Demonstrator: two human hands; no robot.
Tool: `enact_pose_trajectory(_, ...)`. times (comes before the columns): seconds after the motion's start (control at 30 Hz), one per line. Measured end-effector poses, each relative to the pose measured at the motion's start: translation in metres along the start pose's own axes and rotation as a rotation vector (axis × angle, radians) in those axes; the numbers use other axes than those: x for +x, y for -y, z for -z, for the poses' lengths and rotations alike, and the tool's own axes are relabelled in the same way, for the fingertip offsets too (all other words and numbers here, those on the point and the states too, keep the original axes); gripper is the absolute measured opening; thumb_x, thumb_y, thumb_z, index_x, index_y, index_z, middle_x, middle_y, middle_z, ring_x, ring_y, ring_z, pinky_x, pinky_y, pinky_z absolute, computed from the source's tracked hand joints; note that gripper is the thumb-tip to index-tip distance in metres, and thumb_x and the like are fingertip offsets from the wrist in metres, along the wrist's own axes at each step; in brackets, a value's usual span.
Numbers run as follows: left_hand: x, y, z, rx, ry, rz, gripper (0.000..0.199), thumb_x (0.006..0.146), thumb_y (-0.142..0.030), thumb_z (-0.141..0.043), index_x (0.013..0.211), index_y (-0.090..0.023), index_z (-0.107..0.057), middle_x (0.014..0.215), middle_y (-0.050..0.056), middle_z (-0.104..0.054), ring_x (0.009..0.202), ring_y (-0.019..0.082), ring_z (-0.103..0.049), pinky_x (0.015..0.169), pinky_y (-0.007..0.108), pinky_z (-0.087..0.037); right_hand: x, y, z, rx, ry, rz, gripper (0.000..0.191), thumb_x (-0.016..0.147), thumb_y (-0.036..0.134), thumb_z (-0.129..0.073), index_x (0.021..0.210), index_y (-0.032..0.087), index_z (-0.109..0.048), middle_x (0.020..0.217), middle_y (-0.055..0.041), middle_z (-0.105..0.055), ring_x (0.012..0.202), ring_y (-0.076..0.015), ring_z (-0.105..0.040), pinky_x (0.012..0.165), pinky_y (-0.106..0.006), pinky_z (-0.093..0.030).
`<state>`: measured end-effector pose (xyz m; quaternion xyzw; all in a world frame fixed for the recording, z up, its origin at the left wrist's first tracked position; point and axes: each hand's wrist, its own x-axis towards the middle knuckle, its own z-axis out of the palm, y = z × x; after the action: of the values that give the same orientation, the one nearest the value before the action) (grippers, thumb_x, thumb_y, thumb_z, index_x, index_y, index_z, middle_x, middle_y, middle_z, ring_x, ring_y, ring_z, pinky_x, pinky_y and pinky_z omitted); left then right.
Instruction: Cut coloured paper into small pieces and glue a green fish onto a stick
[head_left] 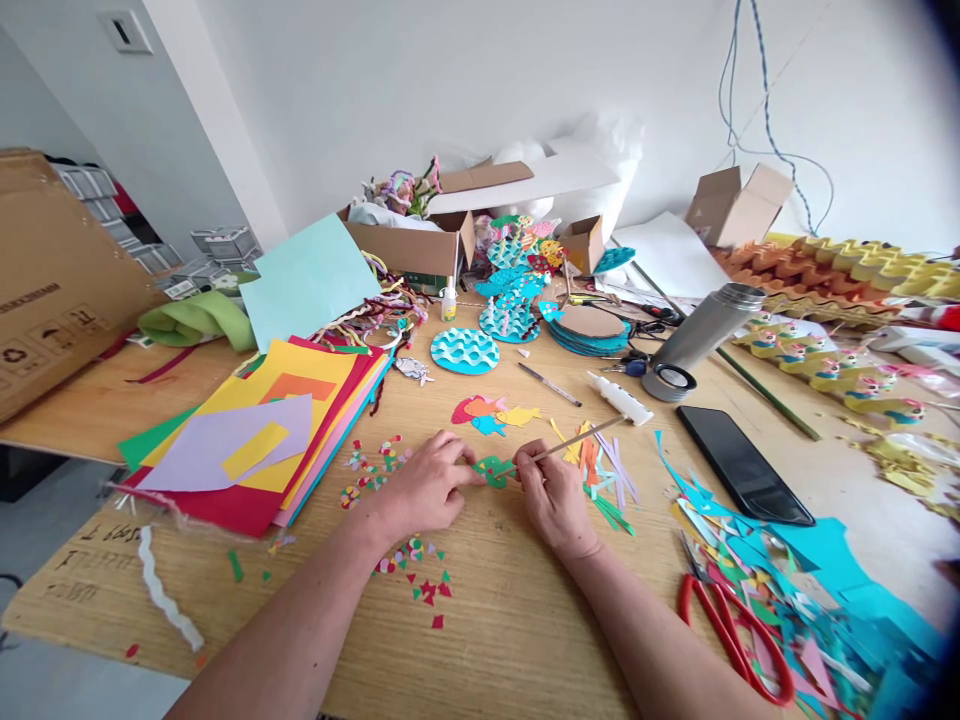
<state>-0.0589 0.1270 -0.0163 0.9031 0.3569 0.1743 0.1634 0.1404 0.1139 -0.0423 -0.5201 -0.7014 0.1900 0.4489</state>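
A small green paper fish (493,471) with coloured spots lies on the wooden table between my hands. My left hand (437,478) rests at its left edge, fingertips touching it. My right hand (553,498) pinches a thin wooden stick (581,436), whose lower tip meets the fish. Just beyond are red, orange, blue and yellow paper fish (517,415). Small paper dots (373,470) lie left of my left hand, with more bits below it. Coloured paper strips (592,460) are beside my right hand.
Stacked coloured paper (255,430) is at the left. A glue bottle (621,398), pen (550,384), grey flask (705,328) and black phone (742,464) lie beyond and right. Red-handled scissors (739,630) sit by blue scraps (847,590). Farther back are discs (590,330) and a cardboard box (409,246).
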Motion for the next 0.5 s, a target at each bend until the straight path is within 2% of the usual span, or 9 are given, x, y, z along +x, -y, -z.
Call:
enact_pose_trajectory(0.17,0.0006,0.0008,0.0000,-0.020,-0.004,0.001,0.046,0.070,0.000,-0.052,0.105,-0.026,-0.068,0.104,0.005,-0.058,0.108,0.022,-0.046,0.094,0.039,-0.044,-0.0031,-0.0053,-0.0003,0.046,-0.043,-0.036,0.023,0.092,0.029,-0.039,0.074,0.020,-0.051,0.060,0.0016,-0.054,0.053,-0.0131,-0.052,0.053,-0.024,-0.040)
enact_pose_trajectory(0.4,0.0015,0.0040,-0.0024,-0.032,-0.013,0.005,0.044,0.069,0.000,-0.052,0.102,-0.023,-0.070,0.103,0.006,-0.059,0.107,0.022,-0.047,0.093,0.038,-0.044,-0.0024,-0.0089,-0.0017,0.099,-0.015,-0.056,0.023,0.090,0.029,-0.044,0.071,0.020,-0.053,0.057,0.0032,-0.051,0.048,-0.0117,-0.048,0.050,-0.024,-0.038)
enact_pose_trajectory(0.5,0.0013,0.0067,-0.0043,-0.039,-0.038,-0.018,0.044,0.068,0.000,-0.052,0.100,-0.024,-0.070,0.102,0.006,-0.060,0.107,0.022,-0.047,0.093,0.038,-0.044,-0.0039,-0.0091,-0.0012,0.140,-0.058,-0.066,0.024,0.091,0.030,-0.044,0.072,0.020,-0.053,0.059,0.0024,-0.053,0.050,-0.0117,-0.051,0.050,-0.024,-0.039)
